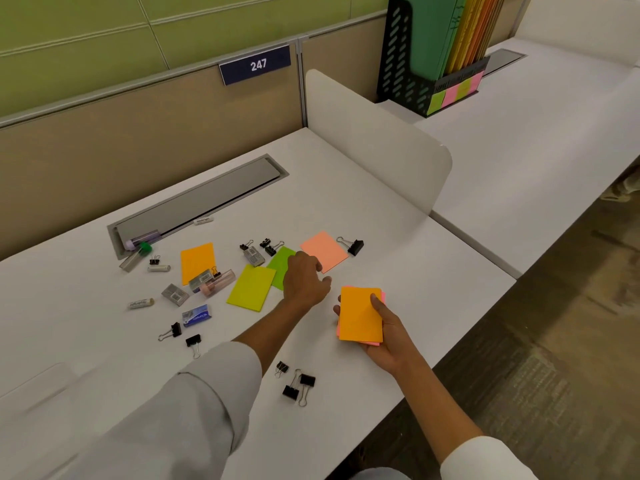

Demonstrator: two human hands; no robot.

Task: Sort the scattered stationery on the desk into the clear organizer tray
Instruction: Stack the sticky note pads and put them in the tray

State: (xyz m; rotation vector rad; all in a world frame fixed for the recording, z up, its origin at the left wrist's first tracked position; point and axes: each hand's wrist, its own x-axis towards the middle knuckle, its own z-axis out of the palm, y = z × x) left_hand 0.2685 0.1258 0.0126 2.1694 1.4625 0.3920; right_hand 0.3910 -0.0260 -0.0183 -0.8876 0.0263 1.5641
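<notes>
My right hand (384,327) holds a small stack of sticky-note pads (360,315), orange on top with pink beneath, above the desk's front right. My left hand (304,280) reaches forward, fingers curled down onto the green pad (281,263), close to the salmon pad (323,251). A yellow-green pad (251,287) and another orange pad (197,261) lie flat to the left. Black binder clips (299,384), staple boxes (176,294), a blue box (196,316) and small tubes (141,303) are scattered around. The clear organizer tray is not in view.
A grey cable hatch (204,202) runs along the back of the white desk (398,237). A white divider panel (374,140) stands at the right. Beyond it, a black file holder (408,64) with coloured folders sits on the neighbouring desk. The desk edge drops off at front right.
</notes>
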